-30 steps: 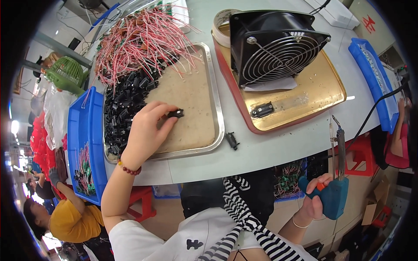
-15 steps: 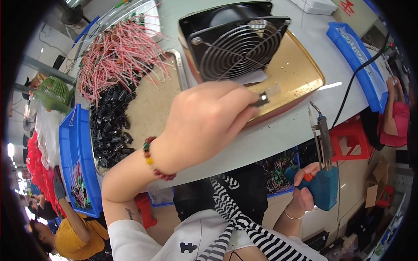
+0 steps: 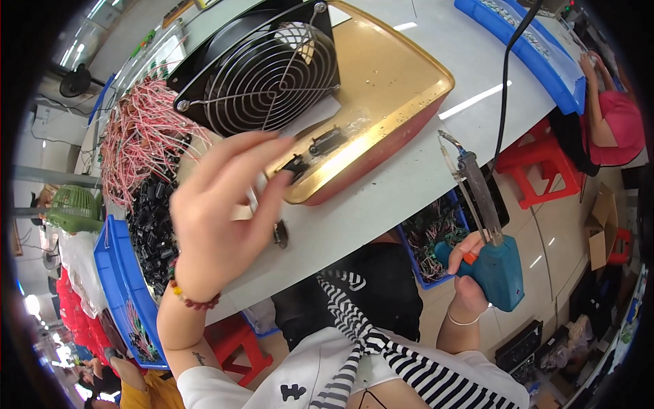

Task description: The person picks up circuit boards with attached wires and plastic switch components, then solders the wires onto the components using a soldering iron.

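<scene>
My left hand (image 3: 228,198) is slightly blurred, with thumb and fingers apart at the near left corner of a gold metal box (image 3: 402,88). Just off its fingertips is a small black plastic part (image 3: 294,167); whether they touch is unclear. Another black part (image 3: 327,141) lies on the lid beside it. A third dark part (image 3: 281,234) is on the table below the hand. My right hand (image 3: 470,273) is closed round the teal handle of a soldering gun (image 3: 505,276) with an orange trigger. Its metal tip points up, beside the table's front edge.
A black fan with a wire guard (image 3: 272,85) stands on the box. Left are piled red-and-white wires (image 3: 146,123) and black parts (image 3: 153,221). Blue trays (image 3: 531,51) flank the table. A black cable (image 3: 507,88) hangs at right, near a red stool (image 3: 535,170) and a person.
The view has shifted and turned. My left hand has drawn back leftward, and its fingers have opened from the black part they pinched. My right hand keeps its hold on the soldering gun.
</scene>
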The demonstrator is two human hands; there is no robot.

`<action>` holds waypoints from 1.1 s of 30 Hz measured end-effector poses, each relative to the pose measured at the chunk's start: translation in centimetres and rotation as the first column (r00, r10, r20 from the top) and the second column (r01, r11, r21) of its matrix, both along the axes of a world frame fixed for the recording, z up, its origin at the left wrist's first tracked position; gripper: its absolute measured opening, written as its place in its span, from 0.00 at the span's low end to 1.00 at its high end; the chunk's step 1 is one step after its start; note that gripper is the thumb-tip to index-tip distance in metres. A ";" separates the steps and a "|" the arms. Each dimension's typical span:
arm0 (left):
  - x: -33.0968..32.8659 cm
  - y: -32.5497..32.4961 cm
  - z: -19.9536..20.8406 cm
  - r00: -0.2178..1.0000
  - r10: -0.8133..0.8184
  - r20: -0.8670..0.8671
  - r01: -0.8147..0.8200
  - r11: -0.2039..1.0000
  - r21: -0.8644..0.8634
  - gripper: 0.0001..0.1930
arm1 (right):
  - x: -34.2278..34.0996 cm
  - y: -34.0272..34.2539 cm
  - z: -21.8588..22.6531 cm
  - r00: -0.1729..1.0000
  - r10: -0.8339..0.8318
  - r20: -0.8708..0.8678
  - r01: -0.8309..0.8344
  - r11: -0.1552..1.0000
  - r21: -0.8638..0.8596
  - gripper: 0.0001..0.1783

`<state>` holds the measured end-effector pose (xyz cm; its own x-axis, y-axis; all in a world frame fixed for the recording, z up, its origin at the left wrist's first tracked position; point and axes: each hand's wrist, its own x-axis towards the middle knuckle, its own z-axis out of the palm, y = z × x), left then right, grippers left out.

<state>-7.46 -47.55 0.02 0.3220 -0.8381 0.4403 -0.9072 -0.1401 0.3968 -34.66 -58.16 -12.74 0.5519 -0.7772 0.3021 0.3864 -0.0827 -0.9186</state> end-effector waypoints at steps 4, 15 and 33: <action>2.2 3.8 0.0 0.987 0.104 -0.119 -0.090 0.988 0.122 0.08 | 0.1 -0.1 -0.3 0.996 -0.013 0.092 0.011 1.000 0.021 0.27; 0.7 7.7 -6.7 0.935 -0.246 0.255 0.151 0.927 0.343 0.14 | 1.5 1.1 -0.2 0.996 -0.068 0.060 0.068 0.998 -0.003 0.27; 3.6 34.9 2.0 0.311 0.706 0.636 -0.928 0.080 0.364 0.11 | 3.2 0.1 1.4 0.990 0.064 0.129 -0.046 0.989 -0.138 0.26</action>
